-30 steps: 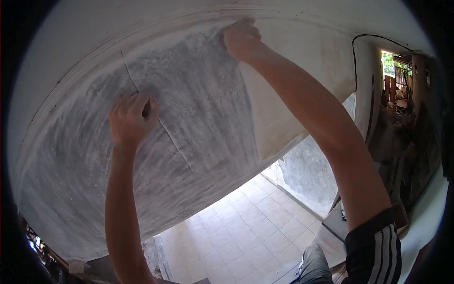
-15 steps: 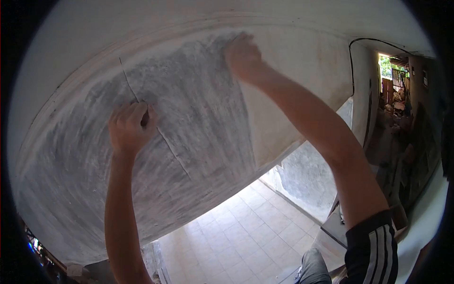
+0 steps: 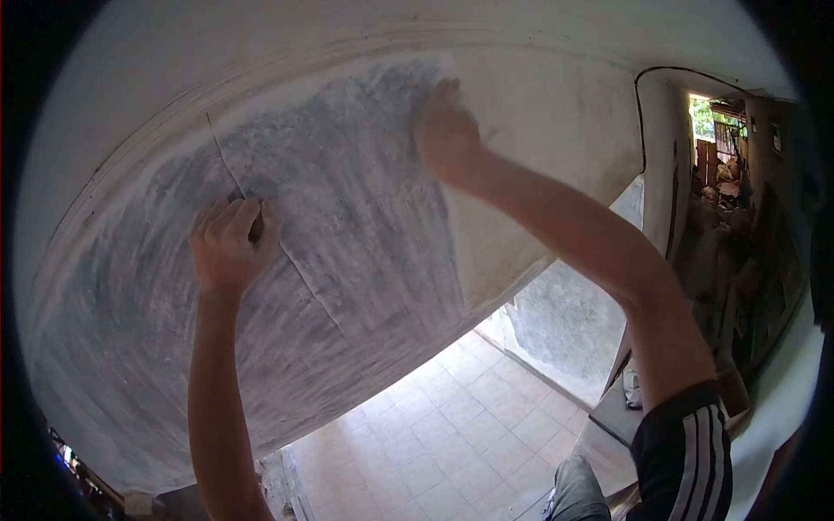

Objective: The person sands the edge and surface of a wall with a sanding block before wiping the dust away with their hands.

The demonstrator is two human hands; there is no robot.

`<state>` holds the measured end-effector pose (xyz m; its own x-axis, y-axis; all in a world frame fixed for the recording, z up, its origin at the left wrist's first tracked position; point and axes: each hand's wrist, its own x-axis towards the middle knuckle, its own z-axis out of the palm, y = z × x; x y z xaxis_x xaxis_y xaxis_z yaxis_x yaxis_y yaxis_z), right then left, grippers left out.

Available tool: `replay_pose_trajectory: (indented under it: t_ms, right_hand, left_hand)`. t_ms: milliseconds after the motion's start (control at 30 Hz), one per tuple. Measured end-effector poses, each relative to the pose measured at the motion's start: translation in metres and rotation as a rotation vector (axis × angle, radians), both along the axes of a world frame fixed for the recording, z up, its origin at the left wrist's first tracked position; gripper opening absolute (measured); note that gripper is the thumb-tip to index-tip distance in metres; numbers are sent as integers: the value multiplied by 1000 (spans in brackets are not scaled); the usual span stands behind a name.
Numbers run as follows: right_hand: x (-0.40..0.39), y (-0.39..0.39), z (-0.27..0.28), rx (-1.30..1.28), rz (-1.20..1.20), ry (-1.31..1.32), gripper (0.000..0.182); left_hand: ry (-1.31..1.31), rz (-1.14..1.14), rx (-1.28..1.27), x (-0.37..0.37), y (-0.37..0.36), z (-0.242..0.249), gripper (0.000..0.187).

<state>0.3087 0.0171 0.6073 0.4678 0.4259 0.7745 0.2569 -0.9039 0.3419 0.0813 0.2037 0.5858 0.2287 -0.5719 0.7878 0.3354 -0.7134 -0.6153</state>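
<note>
Both my hands are raised against a wall that is rough grey (image 3: 347,200) in the middle and cream (image 3: 539,130) to the right. My left hand (image 3: 233,245) is curled with its knuckles up, over a thin dark line (image 3: 306,285) that looks like a crack. A dark gap shows between its thumb and fingers; whatever it grips, if anything, is hidden. My right hand (image 3: 447,135) is closed against the wall, near the border of grey and cream. Motion smears it a little, and its palm side is out of sight.
Below the wall's lower edge lies a pale tiled floor (image 3: 452,417), with a grey-patched low wall (image 3: 565,326) beyond. A black cable (image 3: 641,122) runs along the upper right. Piled clutter (image 3: 724,187) fills a passage at far right. My knee (image 3: 575,491) shows at the bottom.
My right hand has slid a short way down the wall. My left hand stays at the dark line, and the whole view has shifted slightly.
</note>
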Motion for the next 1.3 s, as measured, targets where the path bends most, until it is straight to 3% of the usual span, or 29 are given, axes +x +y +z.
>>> replay_pose_trajectory:
  t_ms: [133, 200, 300, 400, 467, 533, 733, 900, 1033, 1167, 1300]
  right_hand:
    - [33, -18, 13, 139, 73, 106, 52]
    - [48, -15, 12, 128, 64, 40, 53]
    - [35, 0, -23, 19, 1, -169, 53]
    - [4, 6, -31, -35, -9, -24, 54]
    - [-8, -5, -11, -266, 11, 163, 56]
    - [-8, 0, -28, -282, -15, 5, 55]
    - [-5, 1, -61, -38, 130, -51, 62]
    - [-24, -4, -53, -23, 96, 187, 70]
    - [8, 0, -75, 236, 257, 143, 76]
    - [15, -9, -54, 40, 45, 16, 66]
    - [-9, 1, -70, 194, 53, -48, 65]
  left_hand:
    - [-9, -24, 15, 0, -2, 1, 30]
    - [13, -10, 8, 1, -1, 1, 30]
    - [1, 32, -33, 0, 2, -1, 29]
    - [14, 60, -65, 0, 6, 1, 17]
    - [36, 78, -80, -3, 9, -4, 12]
    - [23, 82, -73, -2, 6, -4, 9]
    - [-14, -24, 9, 0, 3, 0, 12]
    - [-10, -7, -26, 1, 4, -3, 14]
    - [-21, 5, -12, -1, 4, -1, 13]
    - [-16, -29, -2, 2, 6, -3, 13]
    - [-22, -5, -21, 2, 4, -1, 14]
